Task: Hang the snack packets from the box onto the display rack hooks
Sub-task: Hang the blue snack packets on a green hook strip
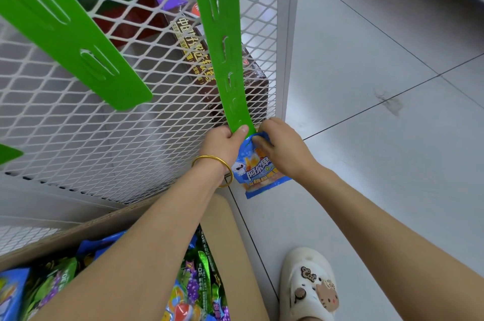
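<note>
Below, left hand pinches green strip, right hand pinches packet; top seemingly covered

bright green plastic hanging strip, blue printed snack packet, white diamond-mesh rack panel, gold bangle, brown cardboard box.

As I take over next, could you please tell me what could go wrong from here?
The right hand pinches the blue plastic snack packet only by its top edge, so it might slip or tear before catching a tab. The left hand grips the green plastic strip at its tip; let go, it could swing away.
</note>
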Available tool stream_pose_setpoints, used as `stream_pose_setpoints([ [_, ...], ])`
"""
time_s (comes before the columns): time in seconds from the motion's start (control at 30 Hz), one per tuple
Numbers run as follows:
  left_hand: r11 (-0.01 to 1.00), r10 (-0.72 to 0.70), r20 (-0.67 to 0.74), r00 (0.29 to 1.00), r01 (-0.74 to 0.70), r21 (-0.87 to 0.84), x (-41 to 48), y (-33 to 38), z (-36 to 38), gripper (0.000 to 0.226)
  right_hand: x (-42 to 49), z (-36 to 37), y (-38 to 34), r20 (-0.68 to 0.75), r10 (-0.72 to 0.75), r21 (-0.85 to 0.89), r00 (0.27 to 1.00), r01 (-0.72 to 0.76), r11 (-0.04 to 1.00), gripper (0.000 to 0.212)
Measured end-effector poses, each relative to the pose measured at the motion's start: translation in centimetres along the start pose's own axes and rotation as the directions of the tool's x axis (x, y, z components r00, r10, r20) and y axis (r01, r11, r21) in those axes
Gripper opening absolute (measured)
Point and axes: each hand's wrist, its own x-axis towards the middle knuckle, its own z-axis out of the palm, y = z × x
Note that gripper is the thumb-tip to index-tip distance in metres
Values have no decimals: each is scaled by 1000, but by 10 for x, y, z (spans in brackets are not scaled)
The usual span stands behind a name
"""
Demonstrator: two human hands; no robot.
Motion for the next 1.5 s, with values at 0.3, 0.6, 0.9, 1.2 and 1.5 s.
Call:
stream_pose_setpoints([
  [0.3,998,65,41,997,-66,19,0,-2,0,15,-7,13,19,129,-3,-28,992,7,1000,14],
  [0.6,962,187,173,967,-216,165,-20,-9,-23,49,-16,2,17,81,179,-96,981,-171,981,16],
  [0.9,872,211,20,977,-198,447,-102,-37,-133,16,-55,-24,-75,389,-134,33,911,132,991,11],
  [1.2,704,14,154,988,-119,700,-135,-56,-173,9,-49,-21,-144,646,-172,20,744,209,978,6],
  [1.5,978,-13,266,964,-43,202,-142,-11,-168,17,-75,2,-161,680,-160,491,715,-282,825,17],
])
